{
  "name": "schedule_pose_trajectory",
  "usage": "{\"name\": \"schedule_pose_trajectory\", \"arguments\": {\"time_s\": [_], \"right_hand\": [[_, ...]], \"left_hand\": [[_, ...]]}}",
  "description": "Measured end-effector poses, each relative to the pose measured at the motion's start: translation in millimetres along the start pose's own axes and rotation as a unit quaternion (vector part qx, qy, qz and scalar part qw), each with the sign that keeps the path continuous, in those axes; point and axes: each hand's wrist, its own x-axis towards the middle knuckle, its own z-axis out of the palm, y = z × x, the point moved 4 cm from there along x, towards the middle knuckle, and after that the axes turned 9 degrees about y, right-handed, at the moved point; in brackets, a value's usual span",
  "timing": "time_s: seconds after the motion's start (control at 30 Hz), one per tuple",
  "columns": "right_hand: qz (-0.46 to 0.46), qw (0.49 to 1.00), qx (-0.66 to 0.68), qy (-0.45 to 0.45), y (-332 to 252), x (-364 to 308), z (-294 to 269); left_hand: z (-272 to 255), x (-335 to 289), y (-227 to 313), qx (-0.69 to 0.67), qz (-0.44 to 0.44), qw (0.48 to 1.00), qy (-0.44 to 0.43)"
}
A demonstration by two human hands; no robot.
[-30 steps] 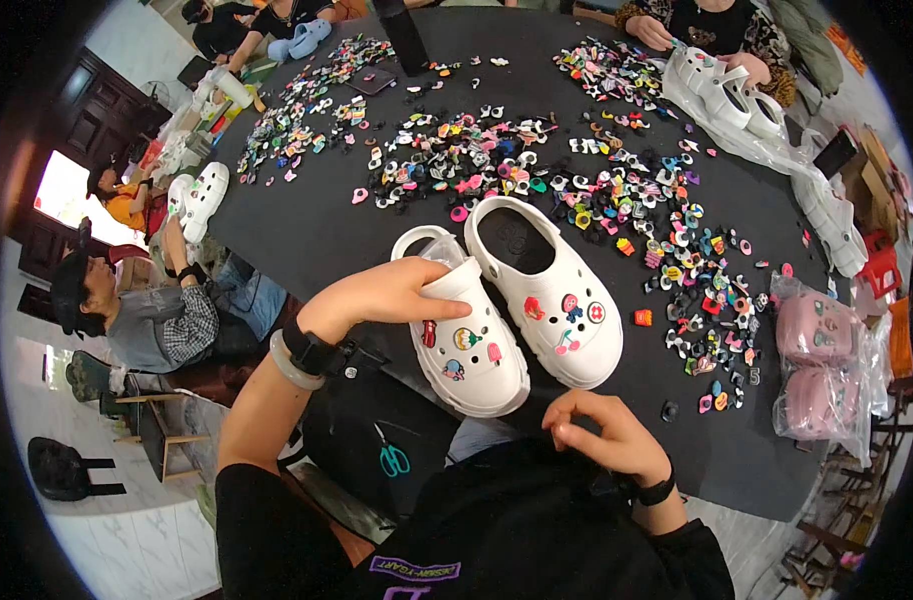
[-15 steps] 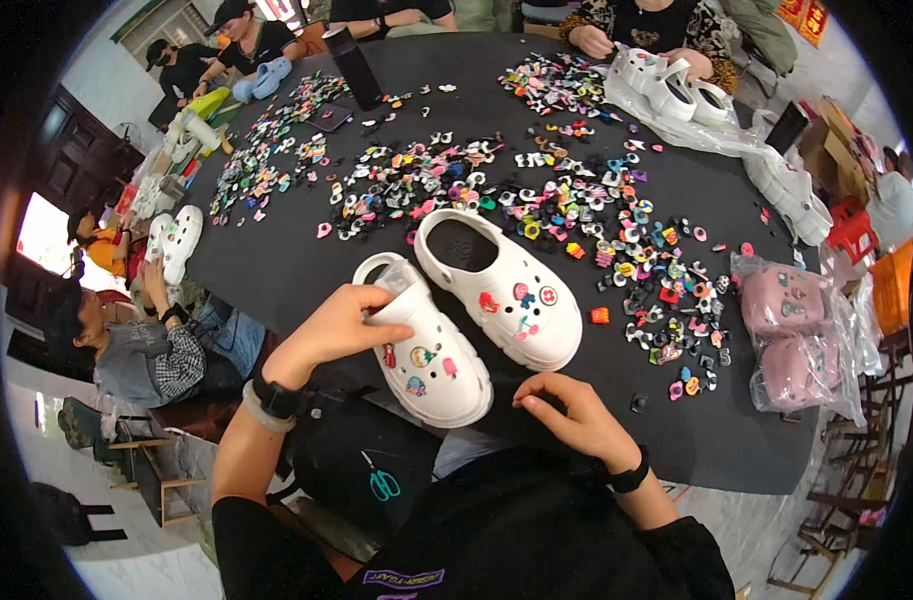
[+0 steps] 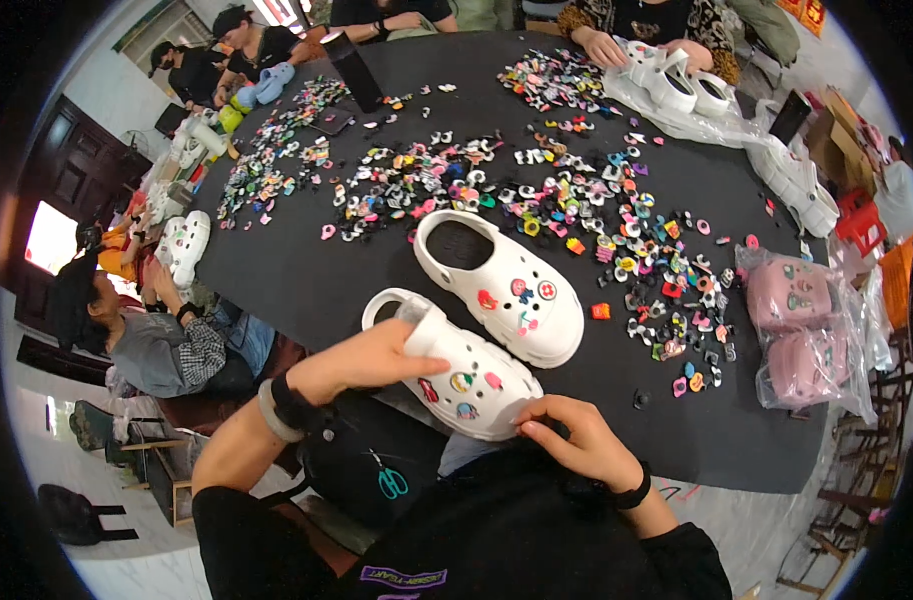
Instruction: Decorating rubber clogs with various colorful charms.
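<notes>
My left hand (image 3: 367, 360) grips a white clog (image 3: 452, 350) at its foot opening, thumb on top. Small colourful charms sit in this clog's holes, and its toe points right and toward me. At the toe, my right hand (image 3: 575, 440) has its thumb and forefinger closed against the edge; whether a small charm is also between them is hidden. A second white clog (image 3: 557, 325) rests on the black table just beyond, touched by neither hand. Red, blue and pink charms decorate its upper.
Loose charms (image 3: 577, 205) lie in heaps across the black table (image 3: 307, 275). Pink clogs in clear plastic (image 3: 807, 365) stand at the right, and a dark cylinder (image 3: 352, 72) at the far side. Teal-handled scissors (image 3: 391, 482) lie near my lap. Other people work around the table.
The held clog has swung its toe to the right and closer to me, with my left hand moving right along with it. My right hand now meets its toe.
</notes>
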Motion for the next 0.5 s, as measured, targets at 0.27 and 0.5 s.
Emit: {"name": "schedule_pose_trajectory", "arguments": {"time_s": [0.27,0.5], "right_hand": [[-0.061,0.991,-0.119,0.026,-11,-2,-5],[-0.196,0.926,-0.311,0.087,-32,26,11]], "left_hand": [[28,8,4,-0.163,-0.030,0.986,0.020],[30,1,3,-0.192,-0.048,0.980,-0.031]]}}
